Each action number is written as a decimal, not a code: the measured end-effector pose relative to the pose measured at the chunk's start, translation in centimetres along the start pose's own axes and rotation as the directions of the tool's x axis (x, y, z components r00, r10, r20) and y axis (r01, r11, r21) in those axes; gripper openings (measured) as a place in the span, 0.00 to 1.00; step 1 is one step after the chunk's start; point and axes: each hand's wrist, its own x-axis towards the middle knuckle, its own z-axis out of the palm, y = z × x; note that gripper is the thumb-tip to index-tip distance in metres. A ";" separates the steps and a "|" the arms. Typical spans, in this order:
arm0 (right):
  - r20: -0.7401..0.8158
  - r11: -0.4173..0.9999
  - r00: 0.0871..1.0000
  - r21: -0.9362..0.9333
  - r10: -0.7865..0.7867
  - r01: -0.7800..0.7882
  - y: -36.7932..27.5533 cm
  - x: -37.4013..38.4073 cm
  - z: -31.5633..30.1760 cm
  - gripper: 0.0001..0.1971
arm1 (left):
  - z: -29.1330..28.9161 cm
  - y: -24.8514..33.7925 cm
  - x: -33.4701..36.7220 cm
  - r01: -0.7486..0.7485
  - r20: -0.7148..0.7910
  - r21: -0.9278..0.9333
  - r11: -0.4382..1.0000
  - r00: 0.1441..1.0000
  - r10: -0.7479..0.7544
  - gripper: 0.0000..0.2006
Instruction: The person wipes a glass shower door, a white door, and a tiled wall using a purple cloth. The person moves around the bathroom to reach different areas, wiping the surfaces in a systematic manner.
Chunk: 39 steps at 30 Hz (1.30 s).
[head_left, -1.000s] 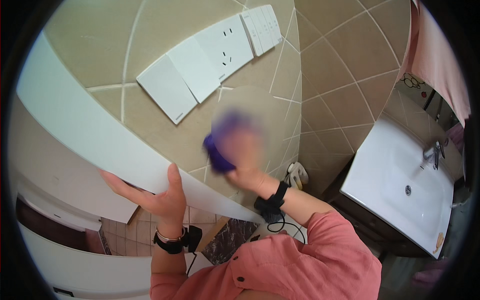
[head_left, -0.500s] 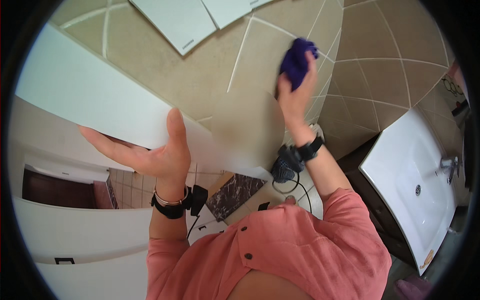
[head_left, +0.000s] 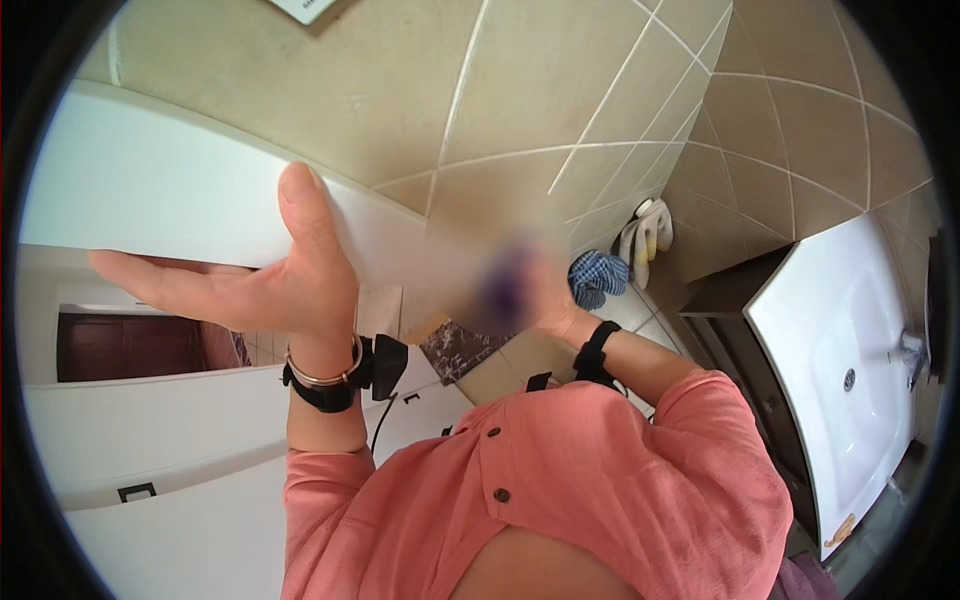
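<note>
My left hand is at the white panel on the left. Its thumb lies against the panel's face. The fingers stretch along the lower edge, partly hidden, so the hand holds that edge. A purple cloth is bunched in my right hand, which is low in front of my body beside the panel's right end. A blurred patch covers most of this cloth and the fingers around it.
Beige tiled wall fills the top. A blue checked cloth and a pale cloth hang at the corner. The white washbasin stands on a dark cabinet at right. White drawers are lower left.
My right hand has come down and toward my body from the tiled wall with the purple cloth. The view has shifted, leaving only a corner of the white plates on the wall visible.
</note>
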 end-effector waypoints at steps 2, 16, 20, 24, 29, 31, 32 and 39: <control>0.134 0.996 0.987 -0.019 0.084 -0.082 2.9 -3.7 1.3 0.20 | 0.4 0.0 0.0 0.014 -0.030 -0.080 0.997 0.999 -0.016 0.45; -0.394 0.965 0.915 0.192 -0.088 0.176 -4.9 3.5 -1.8 0.31 | 0.3 -0.5 0.2 -0.056 -0.012 -0.115 0.992 0.998 0.055 0.35; -0.337 0.987 0.942 0.147 -0.008 0.061 -0.7 -1.1 2.4 0.28 | -0.3 -0.7 -0.1 -0.018 0.034 0.012 1.000 0.999 0.018 0.36; -0.060 0.968 0.970 0.099 0.237 -0.231 4.1 -8.0 6.0 0.30 | -0.9 -1.1 -0.5 0.056 0.061 0.143 0.988 0.996 -0.065 0.36; 0.174 0.570 0.632 0.304 0.755 -0.764 5.4 -10.5 10.1 0.22 | -0.3 -1.9 0.2 -0.031 0.032 -0.111 0.993 0.999 0.034 0.35; 0.394 0.382 0.510 0.360 0.765 -0.851 5.6 -9.5 10.5 0.18 | 0.4 -1.6 0.3 -0.079 0.005 -0.214 0.974 0.997 0.082 0.36; 0.411 0.250 0.440 0.439 0.798 -0.863 1.7 -6.9 7.2 0.15 | 0.1 -2.4 -0.5 -0.075 0.007 -0.228 0.971 0.997 0.079 0.36; 0.692 -0.204 0.444 0.642 0.569 -0.739 -4.7 -0.5 -1.2 0.15 | -0.3 -1.9 0.5 -0.039 0.104 -0.166 0.985 0.993 0.057 0.53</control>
